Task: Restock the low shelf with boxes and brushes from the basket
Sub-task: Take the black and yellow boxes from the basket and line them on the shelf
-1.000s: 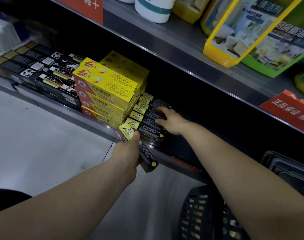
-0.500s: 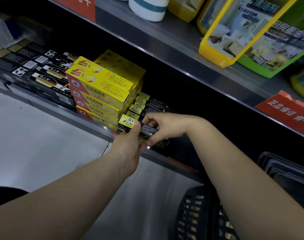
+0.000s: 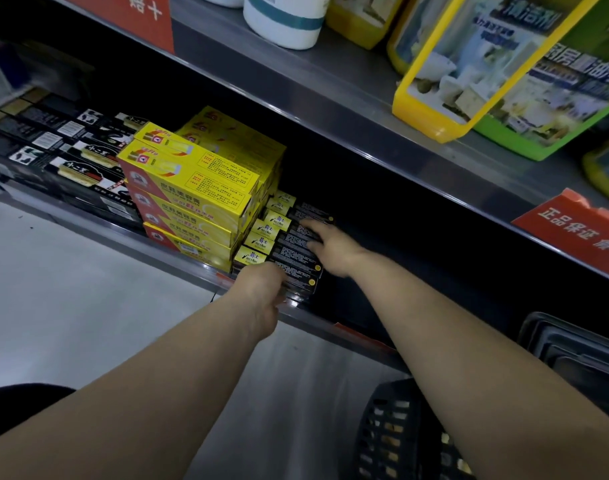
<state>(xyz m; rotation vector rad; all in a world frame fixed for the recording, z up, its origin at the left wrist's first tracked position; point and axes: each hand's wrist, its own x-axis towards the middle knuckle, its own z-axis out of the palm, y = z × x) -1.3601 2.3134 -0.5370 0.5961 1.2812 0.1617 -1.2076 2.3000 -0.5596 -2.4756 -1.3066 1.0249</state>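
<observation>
The right hand [image 3: 332,251] is lying flat with straight fingers on top of the row of black-and-yellow boxes [image 3: 289,239], pressing on them and gripping nothing. The left hand [image 3: 261,289] is reaching to the front end of the same row. Its back is facing the camera and its fingers are tucked out of sight against the nearest box, so it cannot be told whether it is holding that box or only touching it.

The row is sitting on the low shelf [image 3: 192,263], running from the front lip back into the dark, with each box's yellow end pointing left. Just beside it on the left, touching, a stack of yellow boxes [image 3: 192,188] is standing several high. Further left, black brush boxes [image 3: 74,157] are lying in rows.

The dark mesh basket [image 3: 382,427] is standing on the floor at lower right, under the right forearm and well apart from the row. Overhead, the upper shelf [image 3: 348,109] is carrying a white bottle [image 3: 285,22] and yellow-framed packs [image 3: 469,74]; a red sign [image 3: 573,230] is hanging from its edge.
</observation>
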